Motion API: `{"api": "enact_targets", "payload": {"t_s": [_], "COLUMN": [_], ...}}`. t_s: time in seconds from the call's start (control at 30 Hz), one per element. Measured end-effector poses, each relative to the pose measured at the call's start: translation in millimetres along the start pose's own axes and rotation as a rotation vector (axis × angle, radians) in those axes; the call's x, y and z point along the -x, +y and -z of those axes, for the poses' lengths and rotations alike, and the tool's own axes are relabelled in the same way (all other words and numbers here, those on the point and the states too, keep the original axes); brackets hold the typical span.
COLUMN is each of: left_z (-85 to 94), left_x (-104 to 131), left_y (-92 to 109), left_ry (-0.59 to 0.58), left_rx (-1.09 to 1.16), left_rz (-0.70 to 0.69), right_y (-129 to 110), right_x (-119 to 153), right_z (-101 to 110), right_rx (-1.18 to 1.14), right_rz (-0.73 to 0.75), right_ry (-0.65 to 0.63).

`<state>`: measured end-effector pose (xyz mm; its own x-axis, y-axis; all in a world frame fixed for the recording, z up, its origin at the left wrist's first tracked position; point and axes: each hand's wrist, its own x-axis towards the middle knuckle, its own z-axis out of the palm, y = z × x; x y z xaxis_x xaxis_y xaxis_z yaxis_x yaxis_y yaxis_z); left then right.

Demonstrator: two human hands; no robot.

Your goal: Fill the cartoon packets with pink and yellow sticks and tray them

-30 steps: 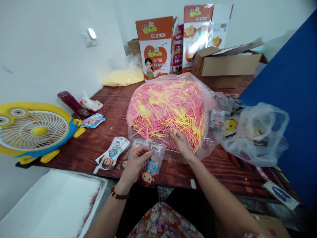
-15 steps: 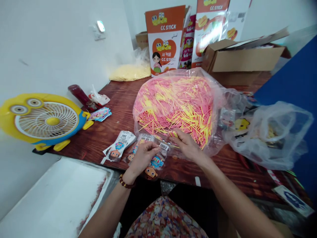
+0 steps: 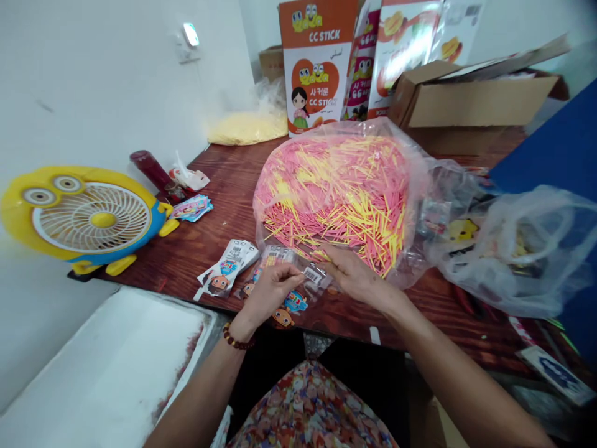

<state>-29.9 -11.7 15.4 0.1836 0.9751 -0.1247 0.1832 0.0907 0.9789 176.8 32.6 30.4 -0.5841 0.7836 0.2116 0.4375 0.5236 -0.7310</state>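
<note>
My left hand (image 3: pixel 273 291) pinches the edge of a clear printed packet (image 3: pixel 296 302) with a cartoon face and a barcode. My right hand (image 3: pixel 358 278) is curled around a few thin sticks (image 3: pixel 319 255), whose yellow ends show at its fingertips. Those fingers are at the packet's barcode end; whether any stick is inside I cannot tell. Just beyond lies a large open clear bag (image 3: pixel 275 155) full of pink and yellow sticks. Left of my left hand are a stack of flat packets (image 3: pixel 227 269) and another packet (image 3: pixel 278 254), partly covered by the hand.
A yellow and blue fan (image 3: pixel 100 218) stands at the left, near a dark red bottle (image 3: pixel 150 169). Printed cartons (image 3: pixel 317 68) and an open cardboard box (image 3: pixel 480 102) line the back. A white plastic bag (image 3: pixel 522 249) sits at the right on the wooden table (image 3: pixel 224 186).
My right hand has turned more palm-down and brought the sticks lower, to the packet's end. My left hand keeps its pinch. The whole view has shifted slightly.
</note>
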Motion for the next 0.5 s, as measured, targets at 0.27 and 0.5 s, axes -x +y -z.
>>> {"api": "enact_targets", "payload": {"t_s": [0.27,0.5], "left_z": [-4.7,-5.1], "left_x": [-1.6,0.6], "left_y": [-2.5,0.2], "left_ry": [0.026,0.006], "left_rx": [-0.057,-0.152], "left_rz": [-0.029,-0.045], "right_y": [-0.1,1.9], "right_x": [3.6,4.9], "right_z": [-4.1,-4.4], "right_rx": [0.014,-0.018], "right_rz": [0.022,0.009], "right_ry": [0.039,0.026]}}
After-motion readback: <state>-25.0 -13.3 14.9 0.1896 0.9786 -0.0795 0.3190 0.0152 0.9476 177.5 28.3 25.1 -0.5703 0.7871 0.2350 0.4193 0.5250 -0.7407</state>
